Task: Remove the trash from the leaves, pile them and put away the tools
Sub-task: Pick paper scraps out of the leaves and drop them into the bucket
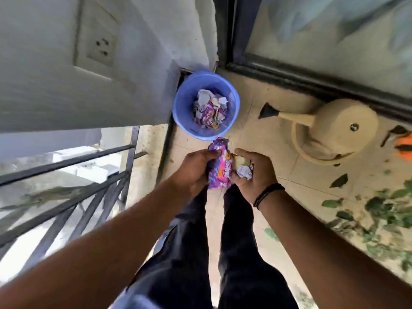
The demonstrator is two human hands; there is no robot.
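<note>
- Head view: the person stands on a tiled floor point(281, 166), both arms stretched forward and down over dark trousers point(240, 253).
- The left hand point(191, 168) has its fingers point(211, 155) curled round the left edge of a purple snack wrapper point(219, 166), gripping it; the wrapper stands roughly upright between the two hands, its top end poking above the knuckles.
- The right hand point(254, 175) cups a bunch of crumpled trash point(243, 167), a white paper wad and a yellowish scrap, with its fingers bent round them; it touches the wrapper's right edge. A dark band point(268, 195) sits on that wrist.
- Just beyond the hands a blue bucket point(185, 112) stands on the floor in the corner, against the white wall point(66, 85). Inside it lie crumpled wrappers and paper point(210, 110), purple and white.
- The wall carries a socket plate point(98, 41).
- To the right of the bucket a cream watering can point(334, 130) lies near the dark frame of a glass door point(312, 85), its black-tipped spout pointing toward the bucket.
- Green leaves point(379, 215) lie scattered with dirt over the floor at right, well apart from the bucket.
- An orange object point(404, 146) shows at the right edge; what it is cannot be told.
- At left a black metal railing point(66, 197) runs along the floor's edge.
</note>
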